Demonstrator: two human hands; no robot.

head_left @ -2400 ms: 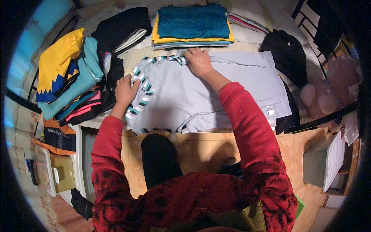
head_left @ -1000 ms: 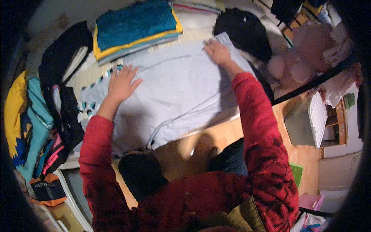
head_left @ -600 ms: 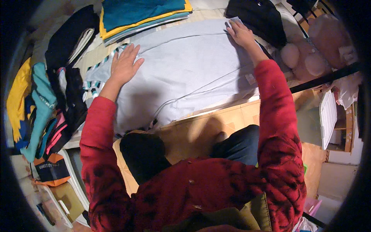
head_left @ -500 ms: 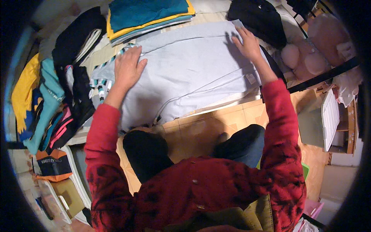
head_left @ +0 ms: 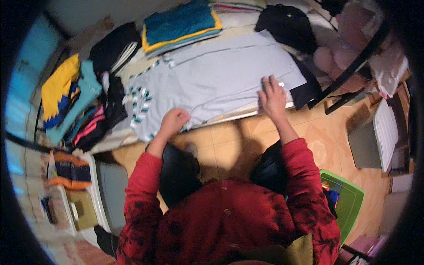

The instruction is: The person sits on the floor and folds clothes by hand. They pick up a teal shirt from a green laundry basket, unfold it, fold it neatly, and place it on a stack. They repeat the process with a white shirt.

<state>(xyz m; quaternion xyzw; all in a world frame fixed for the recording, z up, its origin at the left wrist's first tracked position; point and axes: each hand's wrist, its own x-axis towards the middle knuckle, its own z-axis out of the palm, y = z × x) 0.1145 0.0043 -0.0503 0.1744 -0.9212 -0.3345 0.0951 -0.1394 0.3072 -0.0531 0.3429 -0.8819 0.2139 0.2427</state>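
Note:
A pale grey-blue shirt (head_left: 221, 70) lies spread sideways on the bed, its striped trim toward the left. My left hand (head_left: 175, 121) is at its near edge, by the trimmed end, with curled fingers closed on the cloth; the fingertips are partly hidden. Flat against the near edge at the right end rests my right hand (head_left: 272, 98), its fingers apart, just beside a small white label (head_left: 281, 84).
A folded stack of teal and yellow clothes (head_left: 181, 26) sits behind the shirt, and a black garment (head_left: 287, 26) at the back right. Loose clothes (head_left: 84, 101) pile up on the left. A dark bar (head_left: 353, 66) crosses the right side. A green bin lid (head_left: 349, 207) is on the tiled floor.
Both hands have come back toward me from the shirt's far side to its near edge. The left fingers have curled in. The view has also shifted.

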